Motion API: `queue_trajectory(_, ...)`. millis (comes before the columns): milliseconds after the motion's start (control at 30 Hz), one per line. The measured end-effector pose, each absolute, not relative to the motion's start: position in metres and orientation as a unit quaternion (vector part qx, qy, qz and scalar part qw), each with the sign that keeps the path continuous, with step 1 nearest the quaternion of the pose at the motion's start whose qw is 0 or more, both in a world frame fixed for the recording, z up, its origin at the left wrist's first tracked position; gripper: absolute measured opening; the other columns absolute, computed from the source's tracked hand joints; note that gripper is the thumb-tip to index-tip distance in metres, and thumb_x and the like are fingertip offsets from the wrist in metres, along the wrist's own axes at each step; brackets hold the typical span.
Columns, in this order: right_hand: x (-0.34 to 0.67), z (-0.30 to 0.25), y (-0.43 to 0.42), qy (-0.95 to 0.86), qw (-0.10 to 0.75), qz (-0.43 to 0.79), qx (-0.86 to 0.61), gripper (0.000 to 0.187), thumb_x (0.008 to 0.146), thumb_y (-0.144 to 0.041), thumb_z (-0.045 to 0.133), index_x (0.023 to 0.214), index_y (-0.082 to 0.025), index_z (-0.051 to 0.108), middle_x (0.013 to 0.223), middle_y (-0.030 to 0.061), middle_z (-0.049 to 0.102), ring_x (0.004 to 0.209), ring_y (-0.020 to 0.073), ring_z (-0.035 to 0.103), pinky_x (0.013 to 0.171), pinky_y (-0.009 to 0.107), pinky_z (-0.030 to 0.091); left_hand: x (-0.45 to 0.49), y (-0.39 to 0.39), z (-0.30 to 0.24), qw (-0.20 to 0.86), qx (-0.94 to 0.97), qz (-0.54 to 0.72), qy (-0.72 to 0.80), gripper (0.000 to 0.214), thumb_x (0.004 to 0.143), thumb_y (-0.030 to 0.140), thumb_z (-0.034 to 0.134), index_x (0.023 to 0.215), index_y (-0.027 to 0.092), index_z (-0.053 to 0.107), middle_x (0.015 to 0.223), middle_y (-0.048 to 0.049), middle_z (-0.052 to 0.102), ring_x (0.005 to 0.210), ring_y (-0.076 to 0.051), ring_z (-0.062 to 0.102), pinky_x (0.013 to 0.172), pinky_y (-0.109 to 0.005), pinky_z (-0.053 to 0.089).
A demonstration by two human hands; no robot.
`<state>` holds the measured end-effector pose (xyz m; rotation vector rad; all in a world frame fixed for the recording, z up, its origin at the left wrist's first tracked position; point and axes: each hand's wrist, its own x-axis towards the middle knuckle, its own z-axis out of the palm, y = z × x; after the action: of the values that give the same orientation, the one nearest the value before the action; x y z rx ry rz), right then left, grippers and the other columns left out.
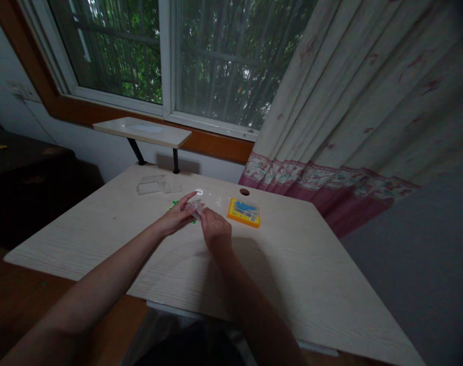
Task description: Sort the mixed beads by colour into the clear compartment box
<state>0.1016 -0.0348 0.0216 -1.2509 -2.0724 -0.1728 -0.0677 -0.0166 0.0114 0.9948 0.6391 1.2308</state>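
Note:
Over the middle of the desk, my left hand [178,217] and my right hand [216,226] meet around a small clear plastic piece [195,207], perhaps a little bag or box; its exact kind does not show. Both hands are closed on it, the left from its left side and the right from its lower right. Small green bits [174,204] lie on the desk behind and beneath my left hand. To the right of my right hand rests a flat yellow-orange box [244,212] with a blue picture on its lid.
Clear plastic boxes [151,185] lie toward the back left of the pale wooden desk [292,264]. A raised shelf [143,129] on black legs stands behind them. A round hole [244,192] is near the back edge. A curtain [292,152] hangs at the right.

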Motion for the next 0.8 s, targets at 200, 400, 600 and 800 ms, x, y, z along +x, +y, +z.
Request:
queue_trajectory(200,0.106,0.023,-0.029,-0.801,0.452,0.057,-0.389,0.038,0.097,-0.035,0.049,0.132,-0.02,0.056,0.133,0.0086,0.062,0.126,0.02,0.056,0.11,0.037,0.043,-0.069,-0.017,0.019,0.634,0.401,0.603,0.273,0.077,0.072,0.035,0.083,0.139,0.027,0.047,0.117,-0.0058,0.067,0.101,-0.016,0.065,0.093,-0.031,0.048)
queue_trajectory(400,0.099,0.009,-0.03,-0.785,0.455,0.108,-0.407,0.043,0.099,-0.037,0.045,0.135,-0.016,0.055,0.135,0.0122,0.06,0.128,0.0209,0.055,0.111,0.038,0.044,-0.062,-0.017,0.013,0.66,0.417,0.544,0.306,0.065,0.066,0.038,0.087,0.123,0.017,0.063,0.113,-0.0102,0.067,0.095,-0.016,0.064,0.085,-0.027,0.049)
queue_trajectory(600,0.1,0.009,-0.031,-0.81,0.395,0.046,-0.43,0.041,0.102,-0.029,0.036,0.135,-0.014,0.055,0.135,0.0136,0.061,0.124,0.0225,0.059,0.106,0.038,0.048,-0.061,-0.014,0.006,0.646,0.437,0.536,0.323,0.058,0.07,0.037,0.085,0.12,0.016,0.065,0.11,-0.01,0.068,0.093,-0.016,0.064,0.087,-0.028,0.049)
queue_trajectory(800,0.099,0.019,-0.034,-0.811,0.313,0.002,-0.494,0.035,0.102,-0.025,0.036,0.128,-0.014,0.058,0.126,0.0124,0.067,0.111,0.0208,0.067,0.096,0.031,0.052,-0.053,-0.015,-0.001,0.648,0.435,0.546,0.305,0.052,0.077,0.042,0.079,0.121,0.019,0.064,0.112,-0.008,0.068,0.098,-0.016,0.063,0.093,-0.031,0.047)
